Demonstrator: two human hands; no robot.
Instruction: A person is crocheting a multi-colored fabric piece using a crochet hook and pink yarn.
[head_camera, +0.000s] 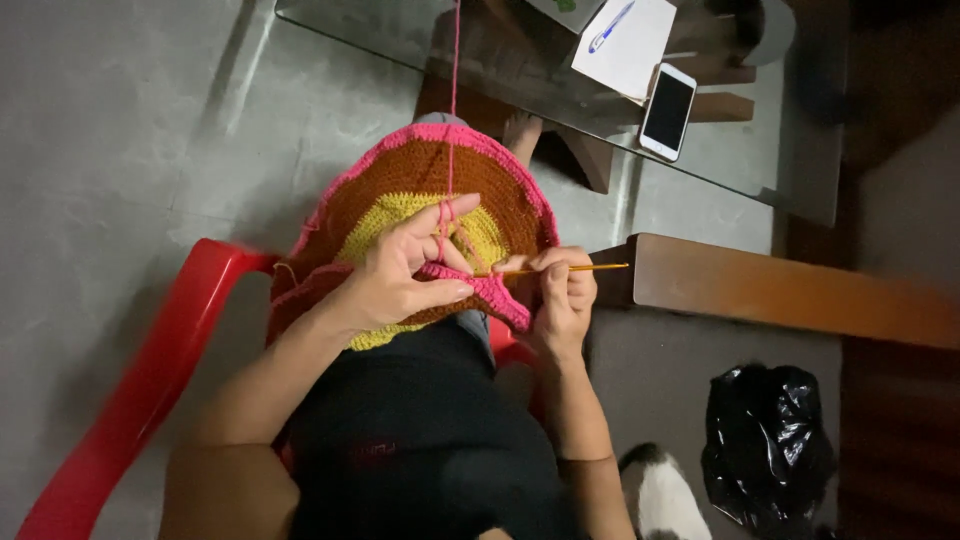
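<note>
Crochet, a round piece in brown and yellow bands with a pink edge, lies over the lap, its near rim pinched by the left hand, whose raised forefinger tensions the pink yarn running up to twelve o'clock. At three o'clock of that hand, the right hand is closed on a yellow hook, tip at the pink rim. A stitch on the edge round seems in hand; the next move calls for catching the yarn and drawing it through without slackening the finger.
</note>
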